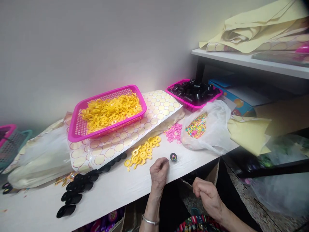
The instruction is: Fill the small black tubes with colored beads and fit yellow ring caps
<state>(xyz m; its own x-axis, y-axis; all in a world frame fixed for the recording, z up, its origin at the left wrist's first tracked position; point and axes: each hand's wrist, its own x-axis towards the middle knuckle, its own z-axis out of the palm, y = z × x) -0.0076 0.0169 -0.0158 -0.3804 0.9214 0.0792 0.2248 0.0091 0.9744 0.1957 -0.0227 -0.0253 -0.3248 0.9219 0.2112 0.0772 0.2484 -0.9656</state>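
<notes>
My left hand (159, 173) rests at the front of the white table, its fingers curled together in a pinch. Just right of its fingertips, and apart from them, a small black cup (173, 157) stands upright with colored beads inside. Beyond the table's front edge, over my lap, my right hand (208, 194) is closed in a fist. What either hand holds, if anything, is hidden. Nearby lie a heap of yellow ring-shaped plastic pieces (142, 152), a scatter of small pink pieces (174, 132) and a clear plastic bag (218, 135) with multicolored beads (197, 126).
Behind, a pink basket (72, 125) of yellow pieces sits on sticker sheets (154, 119). Another pink basket (190, 108) holds black cylinders. Black cups (66, 210) line the left of the table (113, 193). A white shelf (241, 61) juts in at right.
</notes>
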